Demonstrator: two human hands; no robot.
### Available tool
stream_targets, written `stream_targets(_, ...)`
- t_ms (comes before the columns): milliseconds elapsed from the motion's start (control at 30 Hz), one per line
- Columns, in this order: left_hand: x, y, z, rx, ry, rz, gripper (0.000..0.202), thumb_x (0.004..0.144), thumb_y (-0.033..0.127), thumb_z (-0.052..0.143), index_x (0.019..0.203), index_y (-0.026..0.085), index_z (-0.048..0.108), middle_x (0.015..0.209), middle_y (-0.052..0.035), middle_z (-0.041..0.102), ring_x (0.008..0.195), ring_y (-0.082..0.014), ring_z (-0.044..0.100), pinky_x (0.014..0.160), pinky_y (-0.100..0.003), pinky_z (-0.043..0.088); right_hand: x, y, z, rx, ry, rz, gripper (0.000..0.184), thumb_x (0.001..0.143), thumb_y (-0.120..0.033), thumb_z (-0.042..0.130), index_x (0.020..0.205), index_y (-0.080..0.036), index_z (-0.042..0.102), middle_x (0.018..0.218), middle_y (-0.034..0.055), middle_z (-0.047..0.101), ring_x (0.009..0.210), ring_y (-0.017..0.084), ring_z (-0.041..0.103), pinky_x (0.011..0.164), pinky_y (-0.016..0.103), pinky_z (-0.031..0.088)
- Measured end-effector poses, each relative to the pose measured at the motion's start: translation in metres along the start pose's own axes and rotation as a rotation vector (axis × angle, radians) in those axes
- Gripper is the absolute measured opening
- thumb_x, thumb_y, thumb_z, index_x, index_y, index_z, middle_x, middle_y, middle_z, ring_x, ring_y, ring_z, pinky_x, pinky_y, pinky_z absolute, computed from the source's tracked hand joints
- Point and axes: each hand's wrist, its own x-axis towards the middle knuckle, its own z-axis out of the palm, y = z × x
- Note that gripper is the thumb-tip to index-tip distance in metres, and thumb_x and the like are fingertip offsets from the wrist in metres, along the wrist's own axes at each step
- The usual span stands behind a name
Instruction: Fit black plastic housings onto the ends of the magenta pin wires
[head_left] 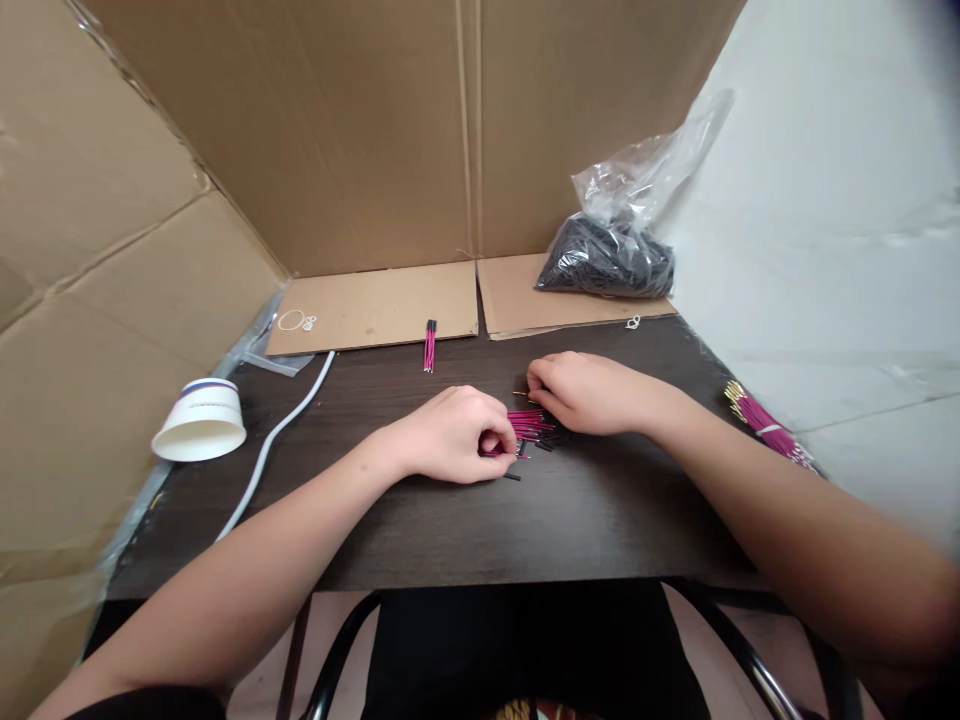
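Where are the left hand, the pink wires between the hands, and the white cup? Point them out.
Left hand (459, 435): head view, back of the hand.
Pink wires (528, 426): head view, middle of the pile.
White cup (202, 410): head view, outer wall.

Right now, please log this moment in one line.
left hand: pinching thin magenta wire; right hand: curled, slender gold tip beside it; short black tubes: on dark brown table

We're up at the wearer's head, one camera looking forward and down, the counter close below, the cardboard wall facing us beyond.
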Motion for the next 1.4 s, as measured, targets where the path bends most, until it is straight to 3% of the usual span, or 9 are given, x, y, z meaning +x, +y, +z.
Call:
stream_targets(233,0.000,-0.006,-0.002,-0.066,0.109,-0.038,0.009,0.092,0.016,0.072,0.088,0.018,0.079,0.078,0.0001,0.068,0.068,-0.0122,0.060,0.067,-0.027,0.048,-0.001,-0.003,0.000,-0.003,-0.001,-0.011,0.016,0.111,-0.025,0.054,0.099,-0.019,0.061,0.107,0.0129,0.076,0.087,0.024,0.068,0.072,0.034,0.039)
stream_targets(400,0.004,-0.024,-0.002,-0.036,0.358,-0.138,0.011,0.100,0.023,0.067,0.094,0.017,0.074,0.085,-0.0027,0.069,0.071,-0.0138,0.057,0.067,-0.029,0.046,0.001,-0.004,0.005,0.060,0.060,-0.045,0.010,0.110,-0.028,0.059,0.106,-0.019,0.061,0.111,0.0116,0.074,0.086,0.022,0.064,0.074,0.034,0.040)
stream_targets(500,0.006,-0.036,0.000,0.028,0.440,-0.210,0.012,0.103,0.022,0.063,0.095,0.017,0.070,0.086,-0.0040,0.068,0.070,-0.0148,0.055,0.067,-0.030,0.045,0.002,-0.007,0.009,0.048,0.069,-0.053,0.012,0.112,-0.026,0.055,0.105,-0.018,0.061,0.110,0.0121,0.072,0.085,0.021,0.062,0.075,0.034,0.040)
stream_targets(667,0.008,-0.035,0.002,0.051,0.411,-0.339,0.011,0.102,0.018,0.059,0.094,0.018,0.067,0.089,-0.0052,0.073,0.073,-0.0165,0.060,0.069,-0.031,0.046,0.003,-0.014,0.010,-0.006,0.056,-0.064,0.015,0.112,-0.021,0.051,0.102,-0.016,0.061,0.106,0.0139,0.071,0.085,0.022,0.061,0.076,0.034,0.040)
stream_targets(967,0.012,-0.024,0.008,-0.320,0.348,-0.481,0.010,0.103,0.017,0.061,0.096,0.016,0.067,0.090,-0.0065,0.079,0.067,-0.0129,0.066,0.064,-0.026,0.051,0.004,-0.012,0.010,-0.060,0.095,-0.083,0.017,0.112,-0.020,0.048,0.106,-0.015,0.062,0.109,0.0161,0.072,0.089,0.025,0.064,0.080,0.037,0.040)
stream_targets(1167,0.017,-0.031,0.010,-0.535,0.413,-0.570,0.008,0.102,0.009,0.064,0.096,0.014,0.068,0.085,-0.0050,0.074,0.059,-0.0089,0.061,0.054,-0.022,0.049,0.006,-0.009,0.011,0.000,0.131,-0.076,0.015,0.112,-0.022,0.052,0.103,-0.017,0.063,0.107,0.0140,0.072,0.088,0.024,0.064,0.079,0.036,0.041)
stream_targets(1300,0.020,-0.031,0.008,-0.658,0.454,-0.648,0.009,0.101,0.006,0.066,0.106,0.011,0.071,0.088,-0.0069,0.074,0.056,-0.0084,0.060,0.046,-0.020,0.046,0.007,-0.004,0.012,0.046,0.197,-0.030,0.007,0.108,-0.025,0.062,0.108,-0.017,0.063,0.109,0.0124,0.071,0.091,0.024,0.065,0.080,0.035,0.043)
stream_targets(1400,0.022,-0.028,0.006,-0.692,0.468,-0.656,0.015,0.100,0.004,0.067,0.111,0.009,0.075,0.089,-0.0084,0.076,0.057,-0.0079,0.060,0.046,-0.021,0.049,0.008,-0.001,0.013,0.059,0.171,-0.020,0.010,0.110,-0.024,0.059,0.104,-0.017,0.064,0.107,0.0123,0.070,0.089,0.024,0.064,0.080,0.034,0.044)
